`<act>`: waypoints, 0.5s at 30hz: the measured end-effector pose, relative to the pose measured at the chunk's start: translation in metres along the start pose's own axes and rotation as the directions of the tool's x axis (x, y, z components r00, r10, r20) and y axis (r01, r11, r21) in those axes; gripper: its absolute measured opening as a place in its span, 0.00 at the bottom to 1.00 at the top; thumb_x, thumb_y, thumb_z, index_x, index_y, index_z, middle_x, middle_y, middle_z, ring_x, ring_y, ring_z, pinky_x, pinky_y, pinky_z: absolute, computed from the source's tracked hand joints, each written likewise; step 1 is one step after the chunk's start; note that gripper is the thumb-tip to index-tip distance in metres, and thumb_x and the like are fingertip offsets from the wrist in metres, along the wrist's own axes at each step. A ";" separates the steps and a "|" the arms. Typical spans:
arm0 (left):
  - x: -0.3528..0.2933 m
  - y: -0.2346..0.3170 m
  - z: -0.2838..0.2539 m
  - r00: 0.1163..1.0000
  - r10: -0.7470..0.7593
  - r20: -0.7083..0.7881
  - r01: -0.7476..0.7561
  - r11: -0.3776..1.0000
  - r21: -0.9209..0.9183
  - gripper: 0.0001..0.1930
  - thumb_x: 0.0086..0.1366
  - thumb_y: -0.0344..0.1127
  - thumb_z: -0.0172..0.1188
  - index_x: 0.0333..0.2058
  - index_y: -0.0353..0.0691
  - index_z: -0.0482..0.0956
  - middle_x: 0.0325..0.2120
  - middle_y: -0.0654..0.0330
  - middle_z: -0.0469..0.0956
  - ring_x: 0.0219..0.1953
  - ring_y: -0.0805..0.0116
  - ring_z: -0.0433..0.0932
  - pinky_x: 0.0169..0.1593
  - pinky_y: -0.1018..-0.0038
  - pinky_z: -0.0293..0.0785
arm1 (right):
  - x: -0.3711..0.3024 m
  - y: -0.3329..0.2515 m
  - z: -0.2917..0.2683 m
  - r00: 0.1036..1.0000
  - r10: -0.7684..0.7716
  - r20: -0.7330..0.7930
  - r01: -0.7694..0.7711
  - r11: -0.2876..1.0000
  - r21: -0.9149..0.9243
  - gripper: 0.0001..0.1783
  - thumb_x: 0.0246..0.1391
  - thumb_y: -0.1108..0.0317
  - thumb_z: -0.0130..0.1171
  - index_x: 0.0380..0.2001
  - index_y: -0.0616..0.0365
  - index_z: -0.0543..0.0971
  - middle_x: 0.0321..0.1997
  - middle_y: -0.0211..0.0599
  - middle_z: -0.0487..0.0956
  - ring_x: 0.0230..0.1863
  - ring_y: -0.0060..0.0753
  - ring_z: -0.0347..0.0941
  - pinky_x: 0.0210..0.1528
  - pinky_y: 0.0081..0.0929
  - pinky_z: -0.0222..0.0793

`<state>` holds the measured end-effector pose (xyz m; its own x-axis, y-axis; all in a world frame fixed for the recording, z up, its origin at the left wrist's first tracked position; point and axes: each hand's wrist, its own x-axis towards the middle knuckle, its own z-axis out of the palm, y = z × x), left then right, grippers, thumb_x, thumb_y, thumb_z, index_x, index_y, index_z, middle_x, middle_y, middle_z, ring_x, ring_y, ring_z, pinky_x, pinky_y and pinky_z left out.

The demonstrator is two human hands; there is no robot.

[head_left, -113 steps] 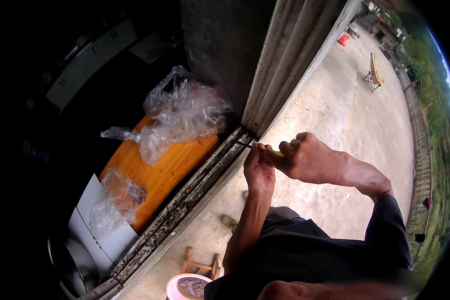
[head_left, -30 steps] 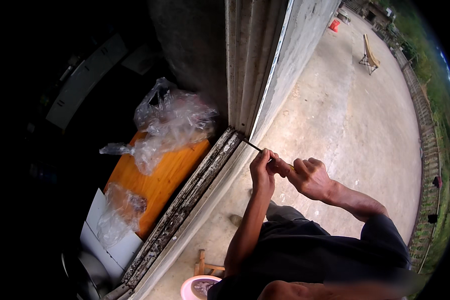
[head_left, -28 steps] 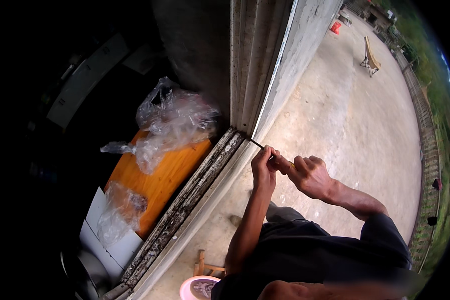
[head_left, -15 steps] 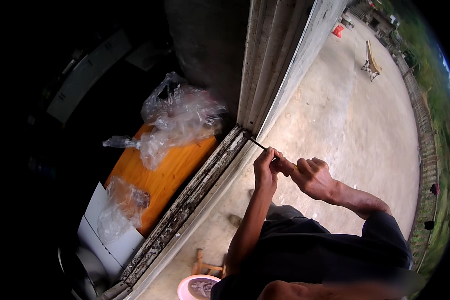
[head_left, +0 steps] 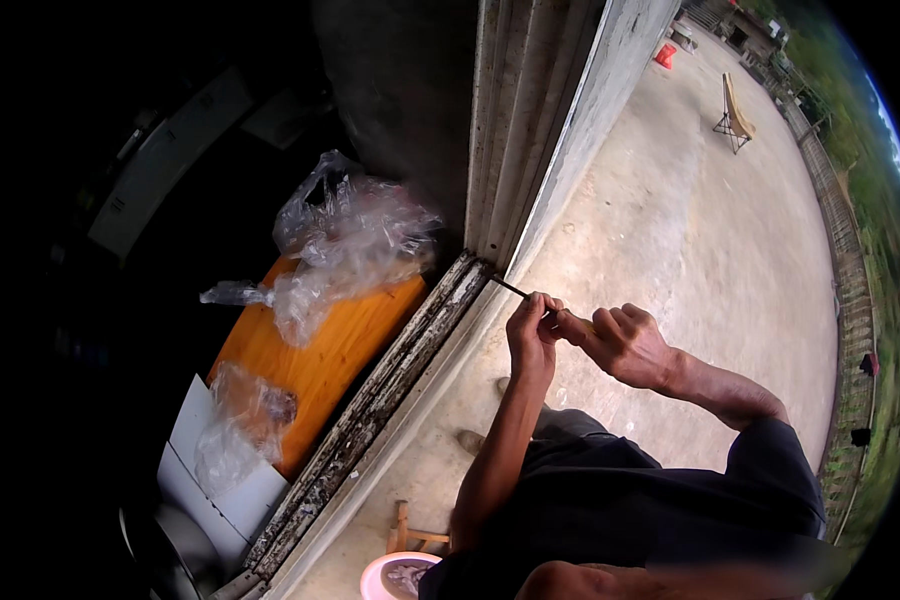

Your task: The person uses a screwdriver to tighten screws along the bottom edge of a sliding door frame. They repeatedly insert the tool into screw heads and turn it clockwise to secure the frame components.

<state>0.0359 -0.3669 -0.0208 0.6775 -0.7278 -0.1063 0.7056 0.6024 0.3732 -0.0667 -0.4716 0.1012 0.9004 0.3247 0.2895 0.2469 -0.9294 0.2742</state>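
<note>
The left hand (head_left: 532, 338) pinches a dark rod (head_left: 511, 288) jutting beyond the grip toward the grimy track (head_left: 390, 388); the right hand (head_left: 627, 345), behind, clenches the rod's rear.

No writing, numbers or signs are legible.

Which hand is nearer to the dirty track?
Left. The left hand, pinching the rod, is just right of the track; the right hand is farther right, beyond the left hand.

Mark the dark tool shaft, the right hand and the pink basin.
Dark tool shaft (head_left: 510, 287): head view, middle of the exposed length.
Right hand (head_left: 625, 344): head view, middle of the hand.
Pink basin (head_left: 371, 577): head view, left rim.
</note>
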 end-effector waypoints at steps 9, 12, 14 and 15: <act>-0.020 -0.001 -0.004 0.998 0.058 -0.033 -0.057 0.998 0.016 0.13 0.78 0.40 0.51 0.35 0.39 0.75 0.34 0.59 0.77 0.34 0.73 0.77 0.40 0.77 0.75 | -0.006 0.003 0.001 0.994 -0.104 -0.017 0.105 0.994 0.018 0.26 0.50 0.70 0.65 0.55 0.60 0.81 0.21 0.27 0.61 0.20 0.21 0.61 0.20 0.25 0.55; 0.004 -0.003 0.002 1.000 -0.026 0.011 0.026 1.000 -0.004 0.13 0.78 0.41 0.52 0.35 0.39 0.75 0.33 0.60 0.76 0.34 0.74 0.76 0.38 0.76 0.73 | -0.004 0.002 0.001 0.999 -0.041 -0.005 0.041 0.999 0.014 0.26 0.50 0.70 0.65 0.55 0.59 0.81 0.21 0.27 0.60 0.19 0.21 0.61 0.20 0.25 0.55; 0.005 -0.008 0.000 1.000 0.000 0.002 0.000 1.000 0.001 0.13 0.77 0.41 0.52 0.35 0.39 0.75 0.33 0.60 0.76 0.33 0.75 0.76 0.38 0.77 0.74 | -0.004 0.004 0.002 1.000 -0.003 0.015 0.003 1.000 0.014 0.25 0.50 0.70 0.65 0.54 0.59 0.81 0.21 0.27 0.60 0.19 0.21 0.61 0.20 0.25 0.55; 0.002 -0.008 0.002 0.999 0.033 -0.017 -0.033 0.999 0.000 0.13 0.77 0.41 0.52 0.35 0.39 0.75 0.33 0.60 0.76 0.33 0.74 0.76 0.39 0.77 0.74 | -0.006 0.005 0.004 0.999 -0.042 0.001 0.042 0.999 0.024 0.25 0.50 0.70 0.65 0.54 0.59 0.81 0.21 0.27 0.60 0.19 0.21 0.60 0.20 0.25 0.55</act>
<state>0.0309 -0.3738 -0.0220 0.7036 -0.7022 -0.1092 0.6830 0.6257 0.3769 -0.0699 -0.4788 0.0968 0.8898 0.3629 0.2767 0.2926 -0.9190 0.2642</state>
